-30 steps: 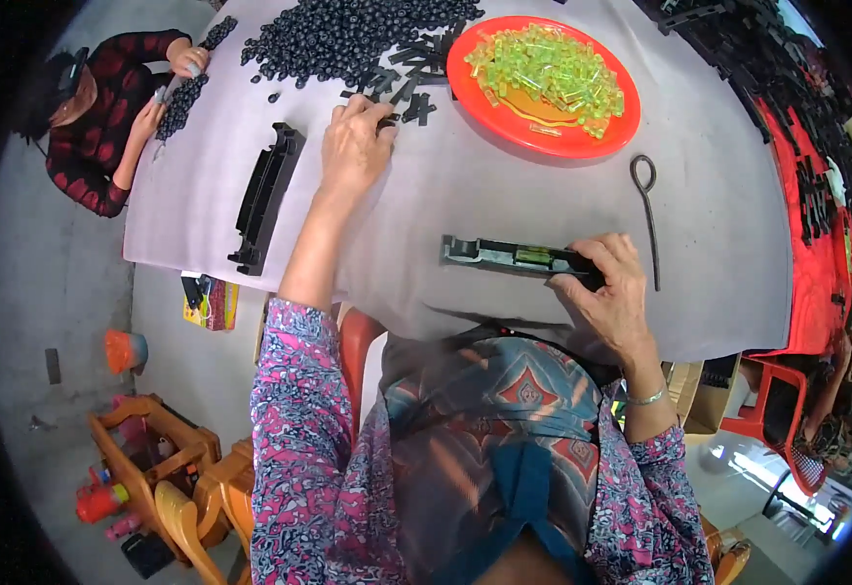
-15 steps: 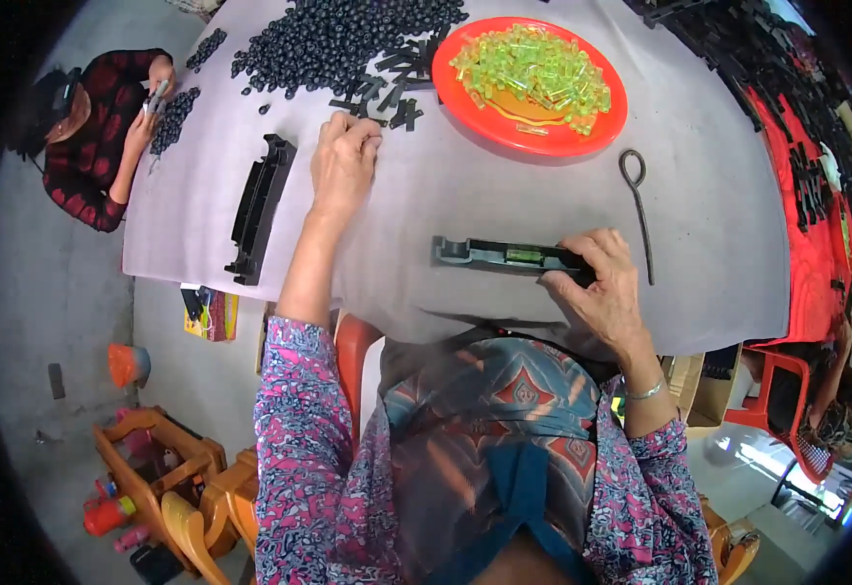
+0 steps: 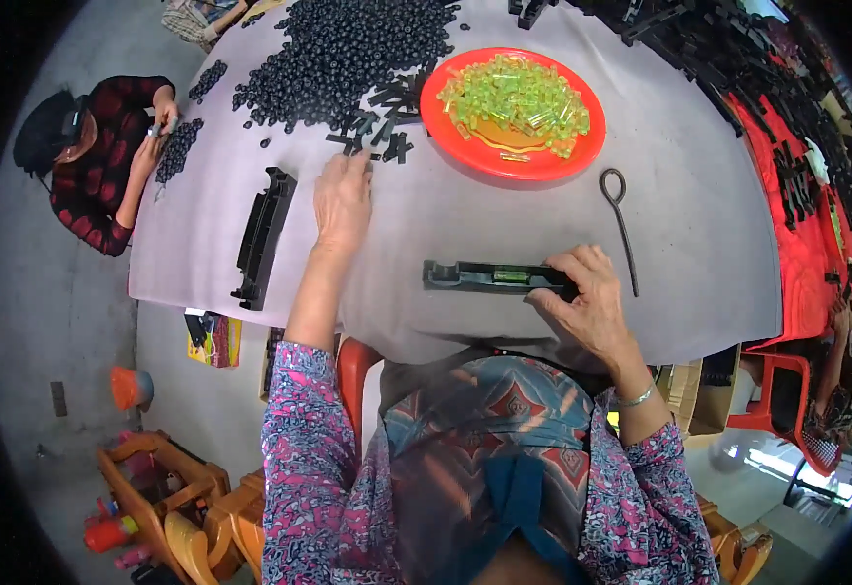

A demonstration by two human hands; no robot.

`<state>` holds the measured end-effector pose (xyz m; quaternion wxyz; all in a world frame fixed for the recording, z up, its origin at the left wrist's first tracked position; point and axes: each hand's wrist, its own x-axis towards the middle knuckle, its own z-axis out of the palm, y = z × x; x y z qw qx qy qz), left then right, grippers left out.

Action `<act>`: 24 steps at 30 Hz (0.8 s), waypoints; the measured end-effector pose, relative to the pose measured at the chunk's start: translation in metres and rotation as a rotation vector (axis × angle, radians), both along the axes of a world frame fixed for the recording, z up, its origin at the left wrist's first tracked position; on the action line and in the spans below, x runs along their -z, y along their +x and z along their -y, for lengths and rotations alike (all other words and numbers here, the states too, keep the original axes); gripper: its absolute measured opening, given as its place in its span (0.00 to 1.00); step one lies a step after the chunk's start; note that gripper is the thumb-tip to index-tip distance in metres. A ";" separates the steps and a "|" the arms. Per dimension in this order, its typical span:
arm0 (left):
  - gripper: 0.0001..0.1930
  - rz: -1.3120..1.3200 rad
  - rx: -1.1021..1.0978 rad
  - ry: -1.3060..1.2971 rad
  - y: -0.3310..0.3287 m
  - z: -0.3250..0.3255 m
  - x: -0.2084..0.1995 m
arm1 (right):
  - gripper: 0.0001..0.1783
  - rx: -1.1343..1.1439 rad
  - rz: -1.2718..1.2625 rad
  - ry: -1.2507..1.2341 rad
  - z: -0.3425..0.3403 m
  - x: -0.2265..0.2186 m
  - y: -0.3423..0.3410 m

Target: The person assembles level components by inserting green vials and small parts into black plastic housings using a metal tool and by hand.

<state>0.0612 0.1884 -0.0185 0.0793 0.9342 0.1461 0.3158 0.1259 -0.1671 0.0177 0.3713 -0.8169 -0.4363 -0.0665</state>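
In my right hand [image 3: 590, 300] is the right end of a black spirit level [image 3: 472, 277], pinched between thumb and fingers just above the table's near edge. A green vial [image 3: 512, 276] shows in the window at its middle. My left hand [image 3: 342, 203] reaches forward, fingers stretched out at the near edge of a heap of short black strips [image 3: 387, 125]. Nothing shows in that hand, though its fingertips are partly hidden. Left of my left forearm lies another black level body [image 3: 264, 239], apart from both hands.
Many small black round pieces [image 3: 348, 54] are heaped at the far left. A red plate [image 3: 514, 168] holds yellow-green vials [image 3: 519, 102]. To its right lies a metal rod with a looped end [image 3: 621, 229]. A co-worker [image 3: 104, 166] handles small pieces at the table's left edge.
My left fingers have straightened from a curled shape and point toward the black strips. My right hand keeps its grip on the level. The view has shifted, so the table sits lower.
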 end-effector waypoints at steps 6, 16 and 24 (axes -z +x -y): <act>0.06 0.098 -0.010 -0.049 -0.001 0.007 -0.003 | 0.20 -0.004 -0.015 -0.002 0.001 -0.001 -0.001; 0.08 0.095 -0.107 -0.043 -0.001 0.006 0.003 | 0.22 -0.008 -0.002 -0.033 0.002 -0.003 0.000; 0.09 0.179 -0.005 -0.342 -0.011 0.004 -0.001 | 0.21 -0.009 -0.026 -0.006 0.000 0.000 -0.001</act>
